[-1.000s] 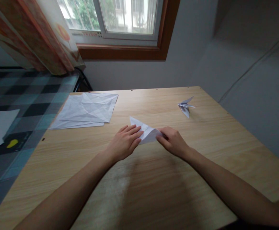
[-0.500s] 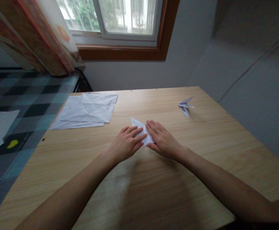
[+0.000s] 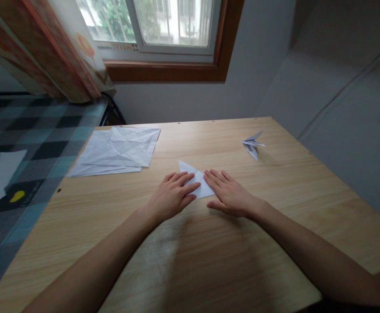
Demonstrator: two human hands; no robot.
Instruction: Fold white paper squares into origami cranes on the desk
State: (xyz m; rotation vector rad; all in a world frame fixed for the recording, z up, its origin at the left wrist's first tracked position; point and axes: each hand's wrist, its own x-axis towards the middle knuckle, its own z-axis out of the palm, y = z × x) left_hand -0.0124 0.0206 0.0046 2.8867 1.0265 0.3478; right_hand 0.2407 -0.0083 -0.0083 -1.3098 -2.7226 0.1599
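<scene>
A small folded piece of white paper (image 3: 196,180) lies flat on the wooden table (image 3: 275,208), a triangular corner pointing away from me. My left hand (image 3: 172,195) rests on its left part with fingers stretched out flat. My right hand (image 3: 227,193) lies palm down on its right part, fingers straight and together. Both hands press the paper to the table and hide much of it.
A stack of creased white sheets (image 3: 118,150) lies at the table's far left. A finished folded paper figure (image 3: 252,144) stands at the far right. A checked bedcover (image 3: 20,152) borders the table's left; a window and grey walls stand behind.
One second ago my right hand pinched the paper's right tip. It then laid itself flat over the paper and has now slid a little to the right. My left hand stays put.
</scene>
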